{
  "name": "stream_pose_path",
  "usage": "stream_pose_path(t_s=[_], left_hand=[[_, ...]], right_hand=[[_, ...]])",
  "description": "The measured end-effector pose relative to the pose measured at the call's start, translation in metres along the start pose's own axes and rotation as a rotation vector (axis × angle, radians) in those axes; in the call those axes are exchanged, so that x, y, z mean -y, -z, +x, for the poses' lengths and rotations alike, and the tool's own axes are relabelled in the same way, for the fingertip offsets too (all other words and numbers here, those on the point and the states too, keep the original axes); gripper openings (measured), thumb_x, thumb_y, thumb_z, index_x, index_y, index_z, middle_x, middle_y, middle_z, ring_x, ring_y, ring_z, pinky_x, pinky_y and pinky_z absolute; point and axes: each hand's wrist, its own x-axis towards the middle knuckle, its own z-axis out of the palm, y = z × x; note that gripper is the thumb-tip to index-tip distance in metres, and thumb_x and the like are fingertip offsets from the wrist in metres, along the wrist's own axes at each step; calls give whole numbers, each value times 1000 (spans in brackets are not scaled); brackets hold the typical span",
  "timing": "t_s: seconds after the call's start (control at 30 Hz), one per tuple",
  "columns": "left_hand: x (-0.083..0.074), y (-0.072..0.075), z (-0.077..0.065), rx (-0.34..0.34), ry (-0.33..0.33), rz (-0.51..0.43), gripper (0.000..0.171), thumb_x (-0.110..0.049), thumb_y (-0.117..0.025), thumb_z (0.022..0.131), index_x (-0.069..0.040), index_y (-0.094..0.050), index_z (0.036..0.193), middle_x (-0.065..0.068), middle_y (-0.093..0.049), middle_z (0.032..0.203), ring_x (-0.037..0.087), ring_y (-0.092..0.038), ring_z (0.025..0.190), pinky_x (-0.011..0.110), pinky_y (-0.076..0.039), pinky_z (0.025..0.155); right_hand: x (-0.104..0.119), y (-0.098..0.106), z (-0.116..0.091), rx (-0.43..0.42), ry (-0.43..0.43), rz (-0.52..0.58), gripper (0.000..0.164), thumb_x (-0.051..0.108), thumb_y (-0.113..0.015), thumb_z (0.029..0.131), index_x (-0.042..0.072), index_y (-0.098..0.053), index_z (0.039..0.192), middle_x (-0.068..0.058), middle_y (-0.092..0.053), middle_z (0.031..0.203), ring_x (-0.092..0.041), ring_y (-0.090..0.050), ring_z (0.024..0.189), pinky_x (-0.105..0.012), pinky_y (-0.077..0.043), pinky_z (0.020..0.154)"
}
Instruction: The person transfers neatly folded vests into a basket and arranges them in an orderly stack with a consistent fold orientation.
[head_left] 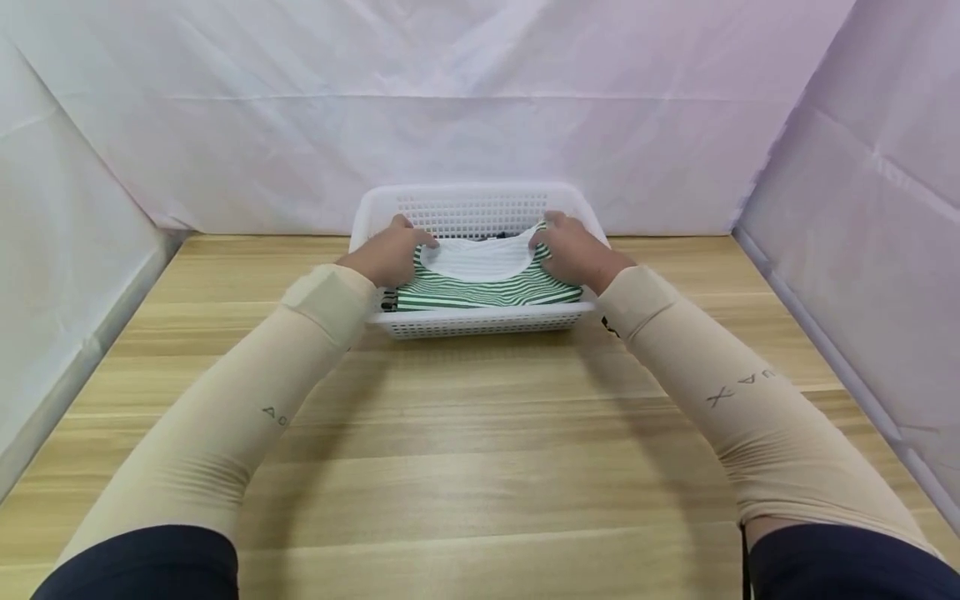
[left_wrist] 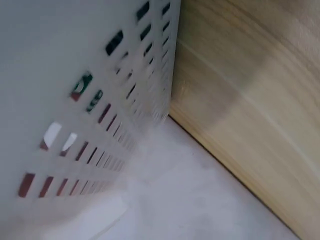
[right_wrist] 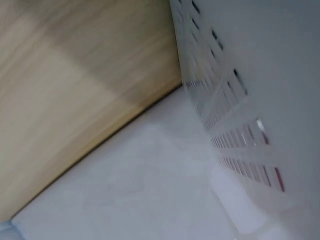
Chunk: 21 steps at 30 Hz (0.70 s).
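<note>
In the head view, a green-and-white striped shirt (head_left: 487, 292) lies folded inside a white plastic basket (head_left: 480, 321), its wide neckline uppermost and the white inner side showing. My left hand (head_left: 393, 252) reaches over the basket's left rim and grips the shirt's left shoulder beside the neckline. On the opposite side, my right hand (head_left: 573, 252) pinches the right shoulder, lifting a small peak of fabric. Both wrist views are mostly filled by the basket's slotted outer walls (left_wrist: 60, 105) (right_wrist: 280, 100), which hide the fingers. Green and white bits show through the left slots.
The basket stands at the far edge of a wood-grain table (head_left: 480, 467), close to a white cloth backdrop (head_left: 480, 142). White cloth panels also rise on the left (head_left: 60, 225) and right (head_left: 862, 208). Dark items peek out near the shirt in the basket.
</note>
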Motion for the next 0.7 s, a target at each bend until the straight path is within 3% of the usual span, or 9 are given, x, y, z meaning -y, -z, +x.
stream_pose_path(t_s=[0.13,0.23,0.4,0.57,0.7], left_hand=[[-1,-6,-1,19,-46,66,52,-2,-39,87,-17,-44,137,26,-28,139,30,-49,104,37,-47,70],[-1,-11,-1,56,-37,133,45,-33,-38,96,-20,-41,138,24,-20,145,38,-48,116,50,-44,89],[-3,-16,-2,105,-3,210,75,-75,-40,79,-29,-39,138,17,-9,152,41,-55,105,55,-41,88],[2,-15,-5,99,-5,252,84,-82,-44,70,-32,-40,138,16,-6,153,41,-52,110,53,-45,83],[5,-14,-7,103,-8,260,84,-79,-47,71,-31,-39,138,16,-5,154,43,-33,129,61,-34,96]], right_hand=[[-1,-7,-3,66,56,-84,40,38,-50,92,10,-60,120,-19,-28,148,-38,-10,141,-50,-11,113],[2,-11,-7,132,38,-117,61,57,-43,89,12,-53,130,-16,-16,153,-38,-4,141,-53,-9,113],[8,-13,-12,187,33,-171,81,72,-37,83,13,-42,139,-8,-12,155,-30,-1,143,-54,-4,113],[14,-13,-11,222,55,-179,88,74,-38,80,11,-34,142,-7,-15,154,-27,-1,144,-52,-2,113],[18,-14,-8,256,47,-181,91,74,-38,81,10,-26,145,-6,-17,154,-27,-3,144,-52,-2,113]])
